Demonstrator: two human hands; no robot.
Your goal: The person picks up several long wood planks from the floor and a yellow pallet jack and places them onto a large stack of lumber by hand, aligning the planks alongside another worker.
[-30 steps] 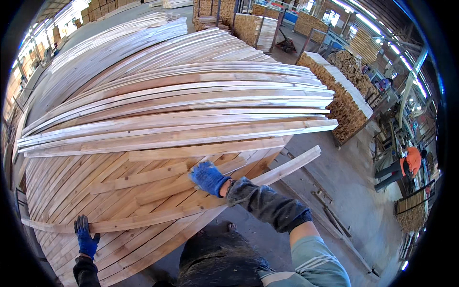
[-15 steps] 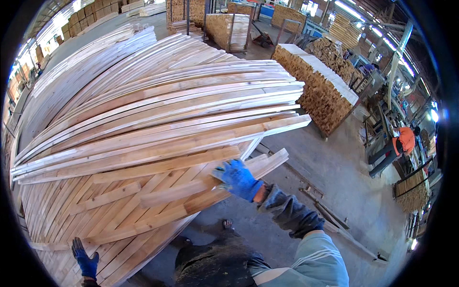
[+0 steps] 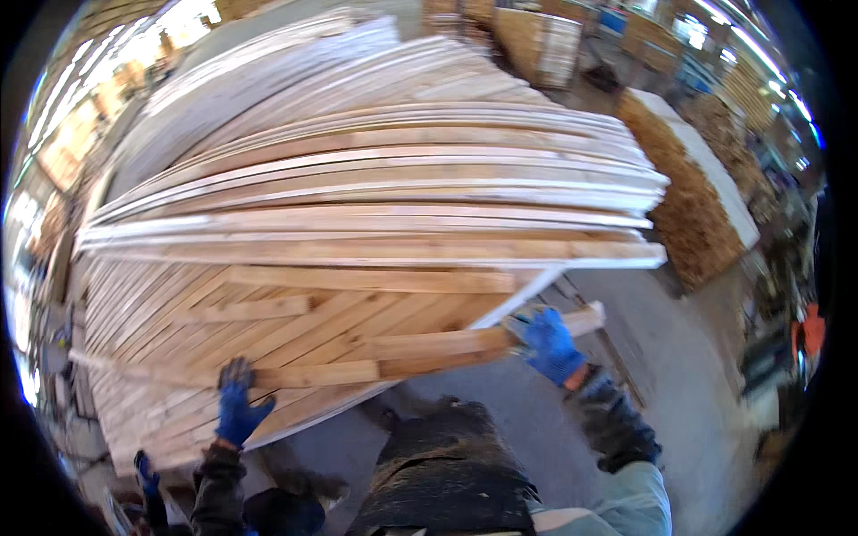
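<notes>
A long pale wooden board (image 3: pixel 326 374) lies along the near edge of the stack, its right end reaching past the stack. My right hand (image 3: pixel 547 344), in a blue glove, is closed around this board near that end. A shorter board (image 3: pixel 438 342) lies alongside it, just left of the hand. My left hand (image 3: pixel 239 406), also blue-gloved, rests with its fingers stretched over the left part of the long board and its thumb apart. Beneath lies a layer of slanting boards (image 3: pixel 340 322). Another short board (image 3: pixel 241 310) rests on that layer.
A thick row of stacked boards (image 3: pixel 375 255) lies beyond my hands. Another gloved hand (image 3: pixel 146 473), apparently someone else's, shows at the lower left. Piled timber (image 3: pixel 684 188) stands at the right. A person in orange (image 3: pixel 810 332) is at the far right. Concrete floor (image 3: pixel 661 330) lies beside the stack.
The view has turned, so the stack sits further right. My left hand is now on the long board; my right hand stays near its right end.
</notes>
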